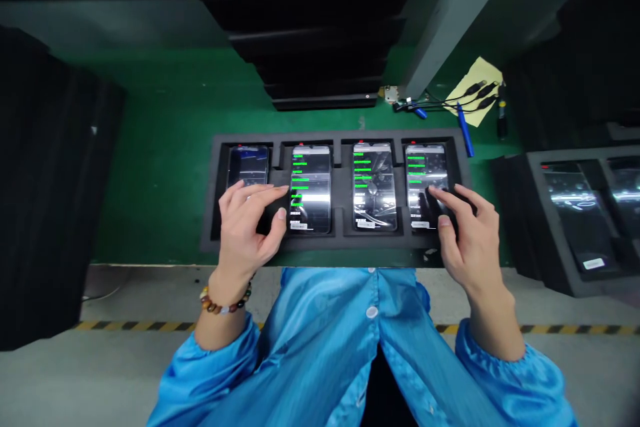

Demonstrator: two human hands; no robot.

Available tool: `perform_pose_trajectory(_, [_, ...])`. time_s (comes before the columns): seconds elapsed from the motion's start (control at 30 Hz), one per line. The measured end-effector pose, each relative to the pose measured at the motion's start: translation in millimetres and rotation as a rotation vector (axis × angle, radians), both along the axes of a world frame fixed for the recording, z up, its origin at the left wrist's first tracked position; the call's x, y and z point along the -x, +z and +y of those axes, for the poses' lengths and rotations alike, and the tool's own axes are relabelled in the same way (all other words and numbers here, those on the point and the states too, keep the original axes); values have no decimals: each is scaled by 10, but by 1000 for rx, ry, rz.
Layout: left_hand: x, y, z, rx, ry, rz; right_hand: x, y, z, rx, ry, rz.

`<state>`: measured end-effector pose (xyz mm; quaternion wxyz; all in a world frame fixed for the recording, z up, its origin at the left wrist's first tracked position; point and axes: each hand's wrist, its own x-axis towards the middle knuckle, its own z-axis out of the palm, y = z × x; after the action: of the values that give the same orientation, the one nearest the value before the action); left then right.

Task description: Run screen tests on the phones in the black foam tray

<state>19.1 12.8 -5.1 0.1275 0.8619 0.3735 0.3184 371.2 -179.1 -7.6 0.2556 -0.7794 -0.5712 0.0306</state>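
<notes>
A black foam tray (337,197) holds a row of smartphones in separate slots. My left hand (253,220) is over the leftmost smartphone (249,163), hiding its lower part; that screen is mostly dark. Its index fingertip is at the left edge of the second smartphone (317,203), thumb apart, holding nothing. On the rightmost smartphone (425,203), the index fingertip of my right hand (467,227) appears to touch the screen, the other fingers spread. Between them lies another smartphone (376,193). Green and white text lines show on these three lit screens.
A second foam tray with a dark smartphone (580,207) stands at the right. Black cables (477,101) lie on yellow paper (483,73) beside a blue pen (465,130). A grey post (455,20) and black curtain (320,33) rise behind the tray on the green tabletop (160,180).
</notes>
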Motion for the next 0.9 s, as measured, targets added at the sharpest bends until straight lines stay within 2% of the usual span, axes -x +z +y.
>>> perform_pose_trajectory(0.07, [-1,3,-12,-9,-6,-4,49,35,38,4,30,-14])
perform_pose_trajectory(0.17, [-6,15,-20,-22,-4,-12,190,86,154,-31,195,31])
perform_pose_trajectory(0.27, [1,34,-28,-15,7,2,325,123,282,36,346,1])
perform_pose_trajectory(0.33, [15,48,-38,-11,-10,22,349,142,322,63,374,-14])
perform_pose_trajectory(0.4, [33,59,-48,-21,-70,35,307,157,313,30,336,18])
perform_pose_trajectory(0.53, [62,69,-54,-25,-215,46,129,158,212,-44,109,75])
perform_pose_trajectory(0.63, [76,75,-46,-2,-253,60,25,128,152,-30,-17,109])
perform_pose_trajectory(0.77, [55,105,-32,31,-204,56,-49,72,156,-24,-100,133])
perform_pose_trajectory(0.9, [-147,149,-17,97,-50,69,-108,41,259,9,-122,144])
